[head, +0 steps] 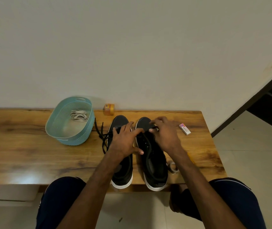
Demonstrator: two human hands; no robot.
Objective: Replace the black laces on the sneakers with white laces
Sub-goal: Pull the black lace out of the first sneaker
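Two black sneakers (155, 164) sit side by side on the tabletop (33, 154). Your left hand (125, 141) rests on them, fingers (123, 129) spread. Your right hand (165, 134) pinches the right sneaker's black lace (144, 137). White laces (79, 115) lie in the blue basket (75, 141).

1 cam, head-worn, wide-angle, looks fwd & down from above the wooden table (24, 154), facing the wall (132, 47). Close in: wearer's knees (62, 192) at bottom edge, table mid-frame.
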